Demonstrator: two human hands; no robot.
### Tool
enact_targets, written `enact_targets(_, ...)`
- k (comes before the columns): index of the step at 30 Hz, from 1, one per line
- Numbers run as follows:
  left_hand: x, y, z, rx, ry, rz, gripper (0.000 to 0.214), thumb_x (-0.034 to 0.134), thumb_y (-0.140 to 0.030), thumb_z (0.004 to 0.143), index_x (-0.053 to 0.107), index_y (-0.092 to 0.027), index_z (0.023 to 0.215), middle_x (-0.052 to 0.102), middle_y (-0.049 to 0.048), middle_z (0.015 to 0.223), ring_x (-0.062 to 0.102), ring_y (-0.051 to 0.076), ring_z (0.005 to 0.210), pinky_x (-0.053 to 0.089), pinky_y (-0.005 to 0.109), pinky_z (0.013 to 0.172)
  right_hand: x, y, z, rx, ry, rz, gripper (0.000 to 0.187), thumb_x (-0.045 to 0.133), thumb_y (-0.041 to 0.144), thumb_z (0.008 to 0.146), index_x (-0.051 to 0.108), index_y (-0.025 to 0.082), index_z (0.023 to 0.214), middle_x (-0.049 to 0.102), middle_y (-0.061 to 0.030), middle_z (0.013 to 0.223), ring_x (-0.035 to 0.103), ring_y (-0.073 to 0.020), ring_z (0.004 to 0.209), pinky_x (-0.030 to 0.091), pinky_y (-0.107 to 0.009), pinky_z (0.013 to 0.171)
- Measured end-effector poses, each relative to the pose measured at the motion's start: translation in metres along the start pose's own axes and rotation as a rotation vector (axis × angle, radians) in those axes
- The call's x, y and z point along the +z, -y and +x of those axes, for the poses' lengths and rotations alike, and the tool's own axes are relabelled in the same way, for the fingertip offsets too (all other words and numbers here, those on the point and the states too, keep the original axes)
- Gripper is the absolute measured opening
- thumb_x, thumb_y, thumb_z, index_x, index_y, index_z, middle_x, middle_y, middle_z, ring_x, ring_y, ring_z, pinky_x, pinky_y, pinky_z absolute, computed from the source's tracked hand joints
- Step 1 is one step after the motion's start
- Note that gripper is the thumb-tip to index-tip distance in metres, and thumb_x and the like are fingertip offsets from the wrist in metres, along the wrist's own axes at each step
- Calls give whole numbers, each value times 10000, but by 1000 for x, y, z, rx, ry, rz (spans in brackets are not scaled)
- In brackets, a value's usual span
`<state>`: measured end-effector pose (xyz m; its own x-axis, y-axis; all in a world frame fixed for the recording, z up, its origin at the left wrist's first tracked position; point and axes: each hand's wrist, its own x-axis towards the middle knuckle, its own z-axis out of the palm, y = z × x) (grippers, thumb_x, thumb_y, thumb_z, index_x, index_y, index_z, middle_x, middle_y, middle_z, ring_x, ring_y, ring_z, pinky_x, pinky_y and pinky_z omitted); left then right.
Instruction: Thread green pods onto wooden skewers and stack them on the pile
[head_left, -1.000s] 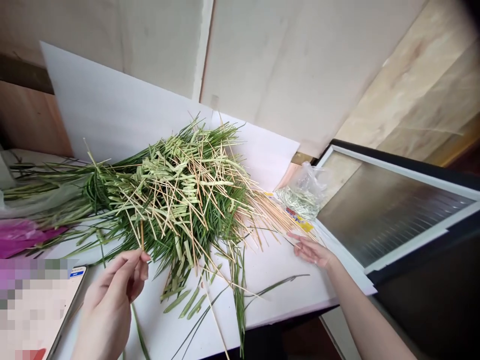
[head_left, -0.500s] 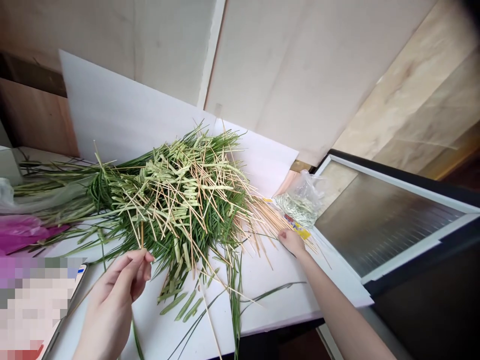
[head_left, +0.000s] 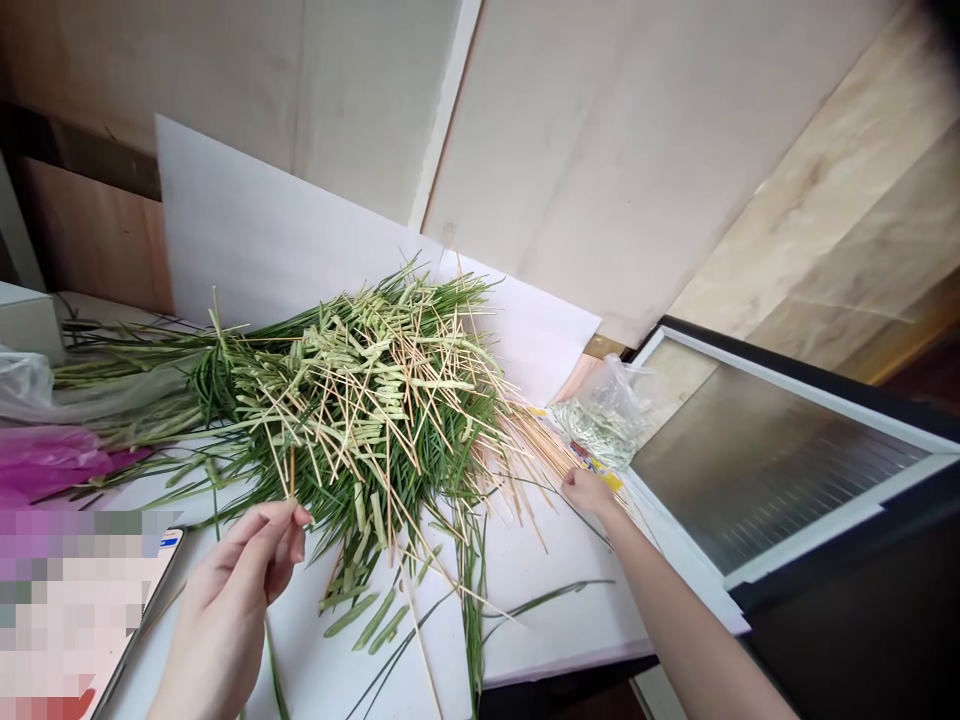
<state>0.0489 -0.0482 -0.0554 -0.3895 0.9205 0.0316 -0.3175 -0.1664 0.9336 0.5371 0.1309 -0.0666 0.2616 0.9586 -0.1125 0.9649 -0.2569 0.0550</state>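
A big heap of green leaf strips and folded leaf pieces on thin sticks [head_left: 360, 400] covers the middle of the white table [head_left: 547, 600]. My left hand [head_left: 240, 590] is at the near left, fingers pinched on a thin stick with a green strip that stands up at the heap's front edge. My right hand [head_left: 589, 490] reaches to the right side, fingers closed on the loose bamboo sticks [head_left: 540, 440] that lie fanned there. What exactly the fingers hold is hard to make out.
A clear plastic bag [head_left: 611, 410] lies just beyond the right hand. A glass-topped cabinet [head_left: 765, 460] stands to the right. Pink wrapping [head_left: 45, 465] and a phone [head_left: 75, 610] lie at the left. A white board [head_left: 262, 230] leans against the wall.
My right hand went from lying flat and open on the table to closed at the pile of sticks. My left hand has kept its pinch in place.
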Motion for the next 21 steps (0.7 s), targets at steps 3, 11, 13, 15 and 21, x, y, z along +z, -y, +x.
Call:
enact_targets(3,0,0,0,4,7,6,325,724,-546,831,696,-222,823,490,-12,704,362,127,633,334,175,514,4,2,-2,-2,-21,-7,256,651,359,1028,660,153,1179,655,-86,1204,653,-242,1065,561,-449,930)
enact_targets(11,-3,2,1,-9,-9,0,321,734,-552,825,711,-233,838,510,-14,717,382,125,650,376,158,550,4,-1,-1,-45,48,23,264,662,372,1020,661,144,1152,667,-71,1135,670,-222,973,580,-411,862)
enact_targets(13,-4,3,2,-16,-4,-2,304,740,-537,824,716,-237,856,533,-11,746,389,126,653,386,164,556,3,-4,-1,-66,48,37,259,663,372,1018,662,144,1139,668,-67,1117,669,-217,955,581,-401,848)
enact_targets(15,-4,4,2,-13,-8,1,301,741,-533,821,716,-235,856,543,-7,752,392,129,649,387,174,550,3,-8,-2,-92,32,55,255,662,374,1019,663,143,1126,668,-63,1100,669,-211,938,581,-393,836)
enact_targets(21,-3,-1,1,6,-32,24,301,714,-522,836,695,-222,814,496,-13,682,379,130,639,354,173,527,4,-24,-23,-226,-76,143,242,656,373,1024,670,132,1042,675,-38,1000,671,-194,871,580,-366,799)
